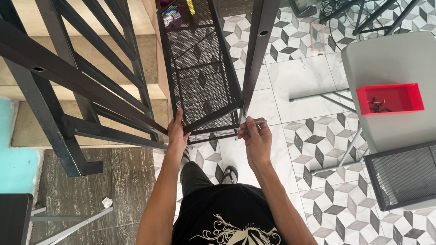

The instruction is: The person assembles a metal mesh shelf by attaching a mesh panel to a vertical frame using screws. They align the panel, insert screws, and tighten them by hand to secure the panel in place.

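A black metal mesh shelf panel (pixel 197 66) hangs tilted between the black upright posts of a rack frame (pixel 261 40). My left hand (pixel 176 134) grips the panel's lower left edge and holds it up. At the lower right corner, my right hand (pixel 257 137) pinches a small silver tool or screw (pixel 257 122) where the panel meets the upright post. Both arms reach down and forward from my black printed shirt.
A black stair railing (pixel 72 75) and beige steps fill the left. A grey folding table (pixel 410 94) on the right carries a red tray (pixel 390 98) with small hardware and another black mesh shelf (pixel 423 171). Patterned floor tiles lie below.
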